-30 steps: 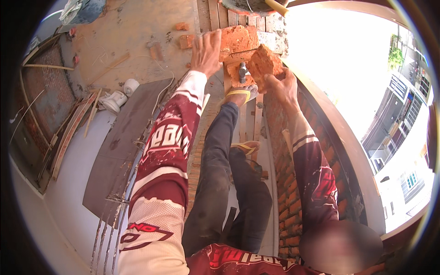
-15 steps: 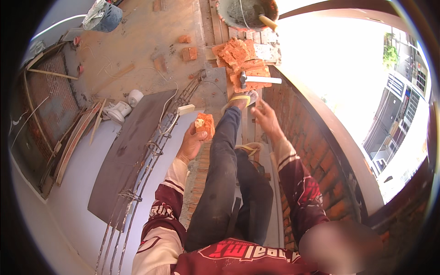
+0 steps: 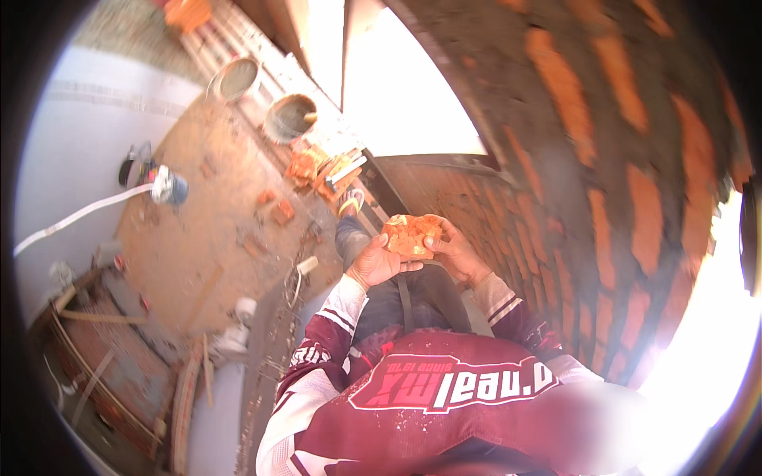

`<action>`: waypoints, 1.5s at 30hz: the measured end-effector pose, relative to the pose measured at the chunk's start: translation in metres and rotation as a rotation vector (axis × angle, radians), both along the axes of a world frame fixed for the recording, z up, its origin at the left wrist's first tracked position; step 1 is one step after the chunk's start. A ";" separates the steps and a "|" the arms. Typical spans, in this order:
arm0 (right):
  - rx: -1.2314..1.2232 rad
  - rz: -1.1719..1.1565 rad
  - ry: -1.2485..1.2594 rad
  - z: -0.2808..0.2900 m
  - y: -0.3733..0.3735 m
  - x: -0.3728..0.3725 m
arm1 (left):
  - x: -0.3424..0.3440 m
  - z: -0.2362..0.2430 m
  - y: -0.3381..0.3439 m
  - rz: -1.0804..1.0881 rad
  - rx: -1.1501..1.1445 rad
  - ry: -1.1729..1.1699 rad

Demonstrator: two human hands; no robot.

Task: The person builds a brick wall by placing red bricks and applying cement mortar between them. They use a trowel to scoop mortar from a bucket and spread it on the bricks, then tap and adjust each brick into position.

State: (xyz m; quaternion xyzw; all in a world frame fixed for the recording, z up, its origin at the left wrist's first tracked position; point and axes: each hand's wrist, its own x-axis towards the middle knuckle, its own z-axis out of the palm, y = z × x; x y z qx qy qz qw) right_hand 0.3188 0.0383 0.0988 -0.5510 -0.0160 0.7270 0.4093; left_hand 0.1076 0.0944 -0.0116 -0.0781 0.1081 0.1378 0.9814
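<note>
A rough, broken orange brick piece (image 3: 409, 234) is held at waist height over my lap. My left hand (image 3: 373, 259) grips its left end, and my right hand (image 3: 457, 254) grips the right, thumb across its face. Beyond them, a hammer with a pale handle (image 3: 344, 170) lies on stacked broken bricks (image 3: 304, 165), near my sandalled foot (image 3: 350, 202).
Two buckets (image 3: 287, 119) stand along the planks (image 3: 208, 44). Brick rubble (image 3: 282, 211) lies on the dusty floor (image 3: 178, 262). A mortar-streaked brick wall (image 3: 571, 111) curves along my right. Rebar (image 3: 302, 250), a pale fitting (image 3: 230, 341) and timber (image 3: 190, 373) are on my left.
The view has swung round toward the brick wall. The brick piece, in my left hand half a second ago, is now between both hands, my right hand having closed on it.
</note>
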 end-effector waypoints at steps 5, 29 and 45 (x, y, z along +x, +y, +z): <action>0.036 -0.290 -0.382 0.039 -0.083 0.030 | 0.062 0.041 -0.009 -0.380 0.124 0.158; 0.761 -1.770 -1.047 0.320 -0.357 -0.052 | 0.265 0.509 -0.236 -0.366 1.962 -0.839; 0.380 -1.696 -2.310 0.461 -0.406 0.117 | 0.407 0.696 -0.354 0.059 2.224 -1.026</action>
